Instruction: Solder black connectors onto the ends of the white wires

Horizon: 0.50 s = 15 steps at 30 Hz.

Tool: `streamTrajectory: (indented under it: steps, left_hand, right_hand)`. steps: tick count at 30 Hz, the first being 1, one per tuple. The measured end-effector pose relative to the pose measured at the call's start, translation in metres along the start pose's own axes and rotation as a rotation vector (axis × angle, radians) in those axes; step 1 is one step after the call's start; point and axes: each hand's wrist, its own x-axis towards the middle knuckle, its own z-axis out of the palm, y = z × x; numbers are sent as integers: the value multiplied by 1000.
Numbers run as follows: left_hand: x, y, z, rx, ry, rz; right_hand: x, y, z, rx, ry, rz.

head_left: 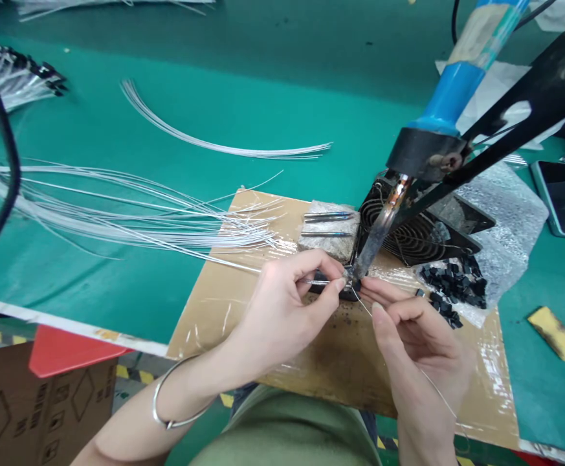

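Observation:
My left hand [282, 307] is closed in a pinch on the end of a white wire [228, 262], which runs back leftward to the loose bundle. Its fingertips sit right beside the tip of a soldering iron [440, 100], held slanting downward by a black stand arm [515, 123]. Between thumb and fingers, my right hand [418, 336] grips a thin strand of solder wire [361, 302]. The strand reaches up toward the iron's tip and trails over the palm to the wrist. A small dark block [350, 292] lies under the fingertips, partly hidden; the exact joint cannot be made out.
A bundle of white wires [117, 220] fans onto the cardboard [224, 323]. More wires [204, 144] lie behind. Near the iron are a block with spare tips [328, 243], a fan [408, 226] and black connector pieces [457, 281]. A yellow sponge [555, 333] and phone [564, 197] lie right.

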Motion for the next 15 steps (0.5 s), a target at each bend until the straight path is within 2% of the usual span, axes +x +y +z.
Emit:
streamTrajectory:
  steps: [15]
  left_hand:
    - [-1, 0, -1, 4, 7, 40]
  right_hand:
    - [0, 1, -1, -21, -16, -35]
